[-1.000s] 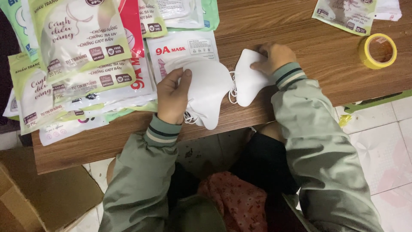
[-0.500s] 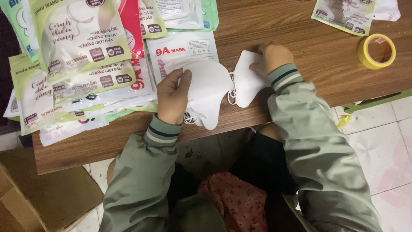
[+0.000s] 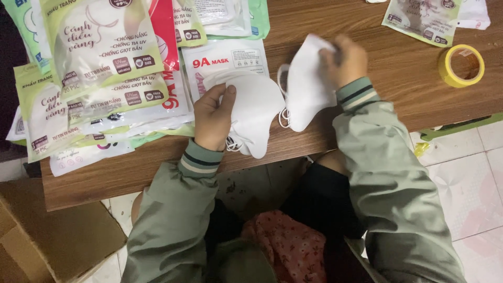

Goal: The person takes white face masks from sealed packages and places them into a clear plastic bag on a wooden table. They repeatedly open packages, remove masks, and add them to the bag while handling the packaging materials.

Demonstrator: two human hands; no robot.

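My left hand [image 3: 214, 116] rests on a stack of white folded face masks [image 3: 258, 111] near the front edge of the brown wooden table [image 3: 377, 73], fingers pinching the stack's left side. My right hand [image 3: 347, 61] grips the top of a single white face mask [image 3: 306, 84] with ear loops, held just right of the stack and tilted up. Under the stack lies a clear mask packet with red lettering [image 3: 225, 58]. Both arms wear grey-green sleeves with striped cuffs.
A heap of green, white and red mask packets [image 3: 99, 73] covers the table's left side. A yellow tape roll [image 3: 461, 65] lies at the right, more packets [image 3: 424, 14] at the back right. A cardboard box [image 3: 47, 236] stands on the tiled floor at lower left.
My right hand has lifted the single mask a little up and away from the stack. My left hand stays on the stack.
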